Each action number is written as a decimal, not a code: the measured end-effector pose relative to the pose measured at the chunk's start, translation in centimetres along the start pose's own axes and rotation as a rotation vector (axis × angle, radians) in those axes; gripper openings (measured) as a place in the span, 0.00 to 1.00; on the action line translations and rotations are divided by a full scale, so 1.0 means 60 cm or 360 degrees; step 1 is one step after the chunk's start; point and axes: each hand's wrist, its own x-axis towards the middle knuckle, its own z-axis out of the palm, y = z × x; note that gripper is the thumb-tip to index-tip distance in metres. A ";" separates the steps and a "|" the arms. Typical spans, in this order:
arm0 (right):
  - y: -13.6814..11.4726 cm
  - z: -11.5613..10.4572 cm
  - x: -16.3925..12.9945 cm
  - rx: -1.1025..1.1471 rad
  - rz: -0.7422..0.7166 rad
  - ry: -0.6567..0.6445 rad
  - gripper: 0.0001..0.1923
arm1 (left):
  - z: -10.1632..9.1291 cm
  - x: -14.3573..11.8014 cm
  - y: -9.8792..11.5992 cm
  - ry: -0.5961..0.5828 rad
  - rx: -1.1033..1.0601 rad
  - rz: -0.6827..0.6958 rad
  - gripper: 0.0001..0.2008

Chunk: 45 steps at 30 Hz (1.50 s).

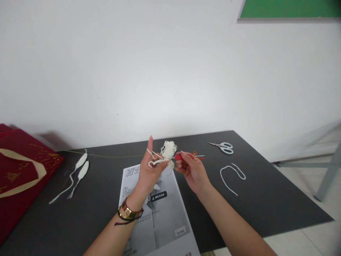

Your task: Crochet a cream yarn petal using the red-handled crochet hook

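My left hand [151,167] pinches a small piece of white crochet work [160,161] between thumb and fingers. White yarn runs over its raised index finger. In my right hand [190,169] is a crochet hook with a red handle [183,156], its thin metal tip pointing left into the white work. Just beyond both hands lies a loose bundle of white yarn [168,149]. Under my left hand a printed sheet [170,220] with pictures and text rests on the dark table. The exact stitch at the hook's tip is too small to make out.
Scissors with pale grey handles [226,147] lie at the right, behind a loose white yarn strand [223,181]. A small orange clip [195,153] is beyond my right hand. Two white leaf-shaped crochet pieces [83,170] lie left, near a red gift bag [21,177]. A wall borders the black table [255,199].
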 end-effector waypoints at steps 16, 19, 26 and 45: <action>-0.009 0.004 -0.006 0.0100 0.0086 -0.0032 0.11 | 0.009 -0.012 0.003 -0.0023 -0.0126 0.0036 0.47; -0.011 0.005 -0.007 0.0101 0.0091 -0.0017 0.12 | 0.010 -0.013 0.004 -0.0033 -0.0153 0.0034 0.47; -0.012 0.007 -0.007 0.0070 0.0063 -0.0026 0.13 | 0.013 -0.014 0.008 -0.0009 -0.0156 0.0022 0.47; -0.016 0.005 -0.015 -0.0265 -0.0556 0.0089 0.11 | 0.009 -0.011 0.009 0.0135 0.0267 0.0154 0.45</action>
